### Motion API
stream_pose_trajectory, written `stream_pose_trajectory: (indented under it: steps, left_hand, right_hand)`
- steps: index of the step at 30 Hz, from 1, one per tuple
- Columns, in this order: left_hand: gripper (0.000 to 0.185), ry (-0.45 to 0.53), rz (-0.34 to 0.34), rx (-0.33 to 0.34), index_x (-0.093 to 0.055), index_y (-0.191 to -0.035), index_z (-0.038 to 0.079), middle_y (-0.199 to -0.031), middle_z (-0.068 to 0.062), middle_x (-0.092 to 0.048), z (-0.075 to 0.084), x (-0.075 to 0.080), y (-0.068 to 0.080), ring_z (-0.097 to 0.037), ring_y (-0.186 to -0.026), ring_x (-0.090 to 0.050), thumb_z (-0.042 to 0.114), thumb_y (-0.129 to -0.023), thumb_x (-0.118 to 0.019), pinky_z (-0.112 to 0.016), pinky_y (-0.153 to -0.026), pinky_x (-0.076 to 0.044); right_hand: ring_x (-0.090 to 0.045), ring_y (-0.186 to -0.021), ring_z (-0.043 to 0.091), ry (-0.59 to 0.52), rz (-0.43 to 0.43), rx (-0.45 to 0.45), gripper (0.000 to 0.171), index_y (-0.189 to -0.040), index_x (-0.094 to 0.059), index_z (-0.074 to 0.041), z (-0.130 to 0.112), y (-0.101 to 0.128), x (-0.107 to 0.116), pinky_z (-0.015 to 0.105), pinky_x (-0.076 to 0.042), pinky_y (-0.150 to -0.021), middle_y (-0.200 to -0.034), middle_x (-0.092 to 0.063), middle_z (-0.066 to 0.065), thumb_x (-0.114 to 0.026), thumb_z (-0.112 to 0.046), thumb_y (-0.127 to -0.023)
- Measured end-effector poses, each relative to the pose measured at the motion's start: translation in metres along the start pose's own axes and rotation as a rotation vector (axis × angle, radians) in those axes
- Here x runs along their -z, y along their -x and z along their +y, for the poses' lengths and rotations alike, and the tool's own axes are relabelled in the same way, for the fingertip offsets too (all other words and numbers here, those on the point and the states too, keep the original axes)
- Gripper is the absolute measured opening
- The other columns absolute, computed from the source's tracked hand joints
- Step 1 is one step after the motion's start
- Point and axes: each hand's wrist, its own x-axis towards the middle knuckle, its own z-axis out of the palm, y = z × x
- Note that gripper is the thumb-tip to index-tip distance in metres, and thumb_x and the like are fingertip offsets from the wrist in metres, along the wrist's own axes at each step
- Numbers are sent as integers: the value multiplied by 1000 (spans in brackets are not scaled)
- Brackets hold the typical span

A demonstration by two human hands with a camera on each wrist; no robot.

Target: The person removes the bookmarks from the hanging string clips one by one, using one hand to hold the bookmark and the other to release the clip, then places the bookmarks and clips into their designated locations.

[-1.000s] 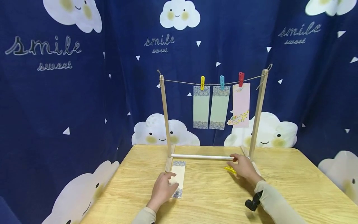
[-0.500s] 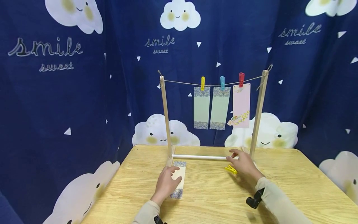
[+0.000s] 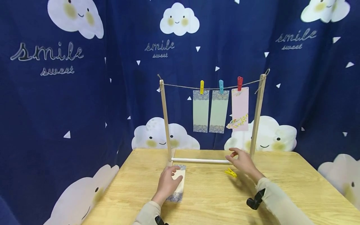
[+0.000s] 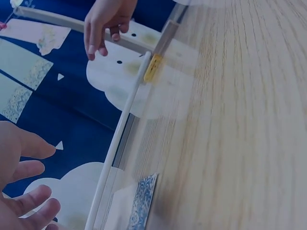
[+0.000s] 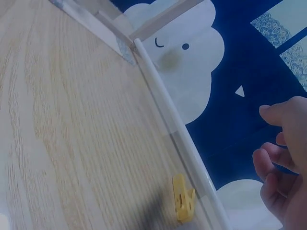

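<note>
My left hand (image 3: pixel 168 182) lies flat on a pale card with blue patterned ends (image 3: pixel 181 178) on the wooden table (image 3: pixel 284 190), its fingers straight and spread (image 4: pixel 24 191). My right hand (image 3: pixel 242 162) hovers with loosely curled fingers and holds nothing, just behind a yellow clothespin (image 3: pixel 231 172) that lies on the table. The left wrist view shows the same clothespin (image 4: pixel 153 67) beside the rack's white dowel (image 4: pixel 122 124). In the right wrist view the clothespin (image 5: pixel 183 203) lies below my right hand's fingers (image 5: pixel 285 158), apart from them.
A wooden rack (image 3: pixel 164 118) stands at the table's far side with a string (image 3: pixel 182 85) across its top. Two green cards (image 3: pixel 200 111) and a pink card (image 3: pixel 240 109) hang from yellow (image 3: pixel 202 87), blue (image 3: pixel 221 86) and red (image 3: pixel 239 83) pegs. A blue cloud curtain hangs behind.
My right hand has lifted and drawn away from the yellow clothespin, which now lies uncovered on the table. My left hand has slid a little forward on the card.
</note>
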Motion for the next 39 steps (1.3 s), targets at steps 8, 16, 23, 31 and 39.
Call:
stream_pose_trajectory:
  steps: [8,16,23,31,39]
  left_hand:
    - [31,44,11,-12,-74,-117,8,-107,-10,-62,1,-4,-2,-36,-97,-61,10,-87,-81,-41,-79,-52]
    - [33,70,27,-8,-72,-119,6,-106,-8,-62,4,-7,-10,-34,-98,-62,8,-87,-81,-45,-83,-53]
    - [39,156,49,-11,-69,-122,3,-104,-10,-63,4,-9,-17,-39,-98,-64,6,-85,-82,-52,-85,-54]
    - [43,207,67,1,-67,-125,1,-105,-11,-61,5,-10,-25,-34,-98,-64,3,-85,-82,-55,-87,-55]
    - [47,277,73,24,-65,-128,1,-108,-11,-61,15,-10,-38,-38,-103,-64,2,-83,-81,-51,-87,-56]
  right_hand:
    - [-58,-73,18,-33,18,-16,50,-135,-62,1,-12,-3,-2,35,-47,-67,-92,-68,3,-76,-27,-96]
    - [-67,-62,20,-151,-13,-65,53,-138,-59,0,-27,-8,0,28,-50,-53,-97,-68,10,-75,-29,-97]
    - [-64,-63,22,-319,22,-145,54,-140,-58,1,-30,-11,5,27,-48,-53,-102,-69,13,-72,-31,-99]
    - [-65,-67,25,-332,20,-130,56,-142,-57,-1,-42,-13,14,31,-50,-60,-104,-69,13,-71,-35,-100]
    - [-65,-69,31,-338,41,-104,55,-143,-56,0,-55,-19,22,30,-48,-59,-103,-67,15,-71,-31,-100]
